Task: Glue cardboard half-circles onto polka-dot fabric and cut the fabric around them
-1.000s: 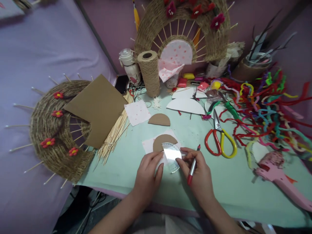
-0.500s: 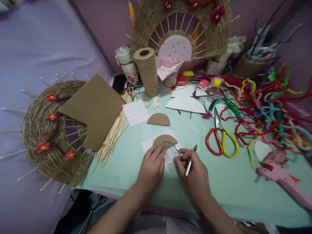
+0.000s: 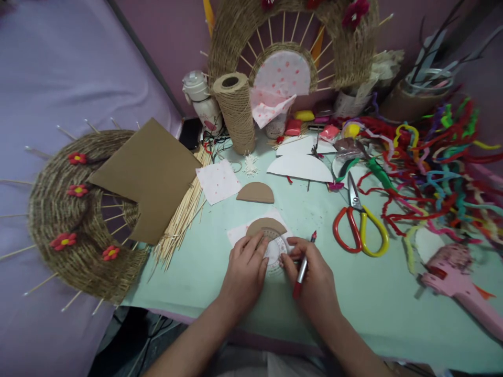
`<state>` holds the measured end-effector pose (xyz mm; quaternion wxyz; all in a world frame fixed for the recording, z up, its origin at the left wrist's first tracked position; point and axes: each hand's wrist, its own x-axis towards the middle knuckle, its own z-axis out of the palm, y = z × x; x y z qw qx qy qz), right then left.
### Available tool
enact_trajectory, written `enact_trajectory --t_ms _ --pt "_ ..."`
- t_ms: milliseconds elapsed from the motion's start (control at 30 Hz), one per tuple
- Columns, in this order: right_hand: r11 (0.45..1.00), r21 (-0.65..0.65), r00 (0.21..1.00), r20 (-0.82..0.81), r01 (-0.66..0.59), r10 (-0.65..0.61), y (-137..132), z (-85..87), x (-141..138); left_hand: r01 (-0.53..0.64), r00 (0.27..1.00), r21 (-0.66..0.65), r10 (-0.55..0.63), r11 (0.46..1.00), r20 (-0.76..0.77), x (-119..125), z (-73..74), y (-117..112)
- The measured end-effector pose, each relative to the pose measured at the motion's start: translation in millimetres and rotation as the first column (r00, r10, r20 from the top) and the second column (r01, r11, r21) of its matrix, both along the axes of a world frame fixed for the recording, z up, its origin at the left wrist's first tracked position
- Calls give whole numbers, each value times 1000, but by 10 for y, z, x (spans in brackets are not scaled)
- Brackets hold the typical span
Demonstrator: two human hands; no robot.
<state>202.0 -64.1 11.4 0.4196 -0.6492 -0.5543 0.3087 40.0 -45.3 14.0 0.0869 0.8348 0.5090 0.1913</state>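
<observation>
My left hand (image 3: pixel 244 268) lies with its fingers pressed on a clear plastic protractor (image 3: pixel 274 248). The protractor rests flat on a brown cardboard half-disc (image 3: pixel 265 226) and a white dotted paper (image 3: pixel 237 234) on the pale green table (image 3: pixel 220 277). My right hand (image 3: pixel 313 280) grips a red pen (image 3: pixel 302 267) and its fingertips touch the protractor's right edge. The pen's tip points up and away from me.
A second brown half-disc (image 3: pixel 255 192) lies farther back. Red-and-yellow scissors (image 3: pixel 359 222) and a pink glue gun (image 3: pixel 458 280) sit to the right, by a heap of pipe cleaners (image 3: pixel 436 173). Left: bamboo skewers (image 3: pixel 181 217), brown cardboard (image 3: pixel 151 175), a woven fan (image 3: pixel 74 220). Twine spool (image 3: pixel 234 111) behind.
The protractor, held tilted up off the table a second ago, has been laid flat over the half-disc. My left fingers have moved onto it and both hands have closed in.
</observation>
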Motion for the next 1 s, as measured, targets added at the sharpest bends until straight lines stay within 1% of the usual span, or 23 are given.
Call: enact_trajectory --t_ms 133,300,433,700,1000 --pt "999 39 1000 22 -17 16 -5 -5 -5 3 1000 13 -3 1000 -4 -1 -7 8" --pt "998 49 998 53 -40 38 -18 -35 -3 1 1000 -7 -1 1000 6 -1 -11 3" --pt "996 79 995 89 -41 34 -15 -29 -11 13 1000 -2 -13 1000 -1 -9 -3 5" --pt "995 91 991 126 -46 35 -24 -16 -6 16 1000 12 -16 1000 -18 -12 -9 16" --pt "983 158 959 280 -90 43 -33 -8 10 23 1000 22 -23 999 -20 -21 -30 15"
